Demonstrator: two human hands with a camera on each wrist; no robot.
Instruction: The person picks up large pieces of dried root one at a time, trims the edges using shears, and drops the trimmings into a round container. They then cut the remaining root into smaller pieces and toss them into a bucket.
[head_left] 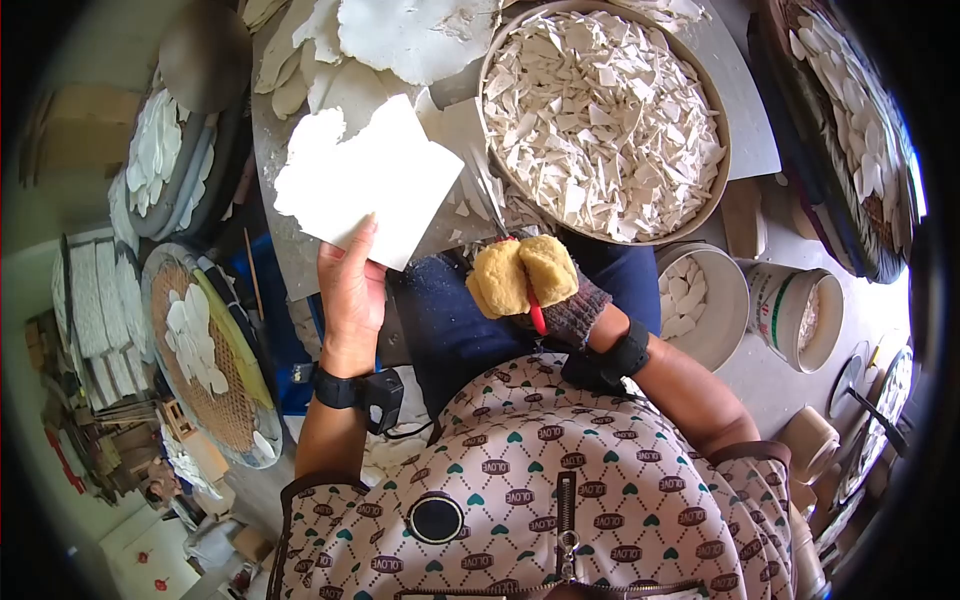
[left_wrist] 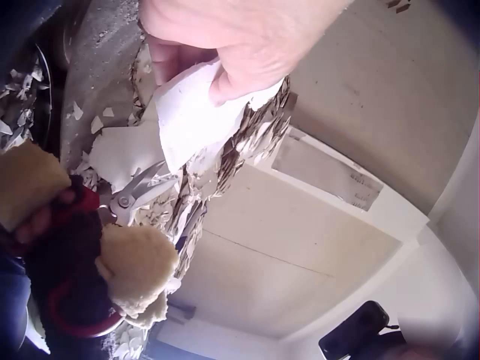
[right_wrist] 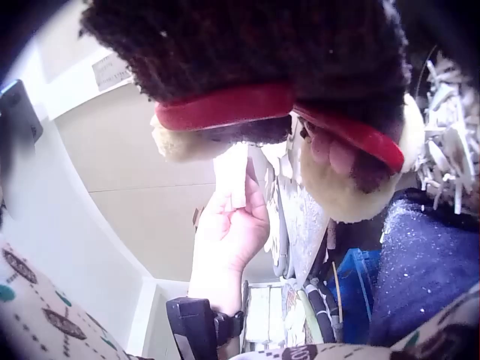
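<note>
My bare left hand (head_left: pixel 352 283) pinches a stiff, thin white sheet (head_left: pixel 405 190) between thumb and fingers. The sheet has straight edges at its right and a ragged outline at its left. In a dark knitted glove, my right hand (head_left: pixel 575 315) grips red-handled scissors (left_wrist: pixel 124 201). Yellow foam padding (head_left: pixel 500 280) covers the fingers on both sides of the handles. The scissors' metal blades stand a little apart in the left wrist view, pointing towards the held sheet. Close beneath the sheet lies a smaller white piece (left_wrist: pixel 124 154).
A round tray (head_left: pixel 725 150) heaped with small white chips sits at the back right on the grey table (head_left: pixel 745 130). Larger white sheets (head_left: pixel 415 35) pile up at the back. Buckets (head_left: pixel 735 335) with white pieces stand at right, and a woven tray (head_left: pixel 235 400) at left.
</note>
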